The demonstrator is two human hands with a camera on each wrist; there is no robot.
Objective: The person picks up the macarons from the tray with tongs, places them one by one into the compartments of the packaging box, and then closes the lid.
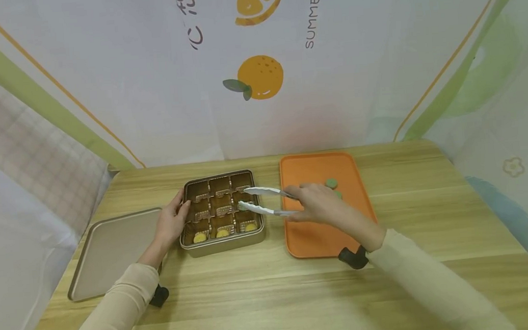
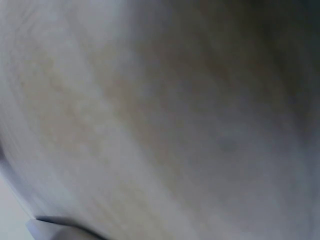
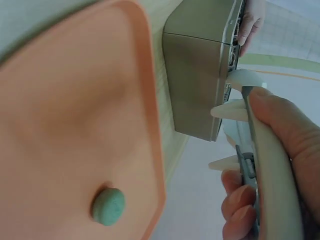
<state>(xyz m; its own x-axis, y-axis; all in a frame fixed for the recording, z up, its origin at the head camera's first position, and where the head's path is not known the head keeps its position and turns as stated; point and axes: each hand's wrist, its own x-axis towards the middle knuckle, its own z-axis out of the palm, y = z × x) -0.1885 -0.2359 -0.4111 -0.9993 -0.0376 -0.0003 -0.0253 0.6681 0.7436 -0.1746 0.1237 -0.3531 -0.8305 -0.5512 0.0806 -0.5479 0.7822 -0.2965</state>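
In the head view my left hand (image 1: 173,221) holds the left wall of a square, bronze-coloured box (image 1: 223,245), its thumb over the rim. A clear insert divides the box into several compartments. Yellow round cookies (image 1: 223,233) sit in the front row, one per compartment. My right hand (image 1: 318,202) grips a pair of tongs (image 1: 267,211) with pale tips. The spread tips reach over the right column, and a bit of green shows beside the nearer tip in the middle compartment. The right wrist view shows the fingers wrapped round the handles. The left wrist view is a blur.
Right of the box lies an orange tray (image 1: 315,240) with green round cookies (image 1: 331,183) on it, partly behind my right hand. A flat, bronze-coloured lid (image 1: 118,247) lies at the left. A printed curtain (image 1: 333,104) hangs behind the wooden table (image 1: 255,298).
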